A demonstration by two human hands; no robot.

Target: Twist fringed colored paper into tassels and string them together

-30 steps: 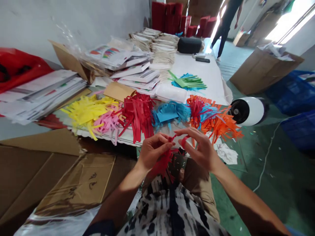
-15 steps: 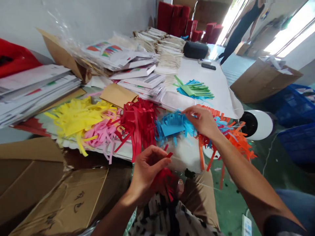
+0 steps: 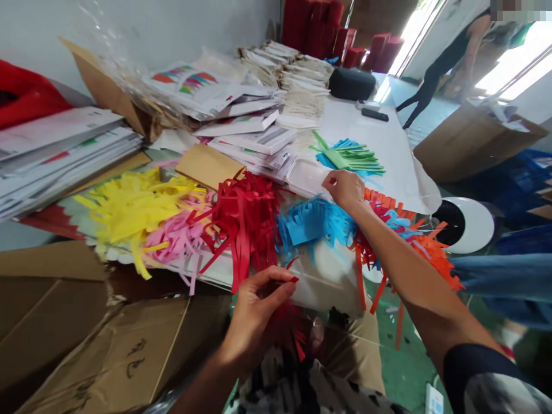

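Note:
My left hand (image 3: 254,307) is closed in a pinch on a bunch of red paper strips (image 3: 287,325) over my lap. My right hand (image 3: 345,188) is stretched forward over the table, fingers curled at a white plastic box (image 3: 308,175) behind the blue fringed paper (image 3: 308,221); what it holds, if anything, is hidden. Piles of fringed paper lie in a row along the table's near edge: yellow (image 3: 129,207), pink (image 3: 176,233), red (image 3: 244,215), blue, and orange (image 3: 414,244) under my right forearm.
Stacks of white printed sheets (image 3: 56,149) and booklets (image 3: 254,135) fill the left and back of the table. Green and blue fringes (image 3: 349,155) lie further back. Flattened cardboard (image 3: 99,333) sits at lower left. A white fan (image 3: 468,221) stands right. A person (image 3: 448,63) stands far back.
My right hand left the red strips near my left hand and reached forward over the blue and orange fringes to the white box. My left hand stayed low with the red strips.

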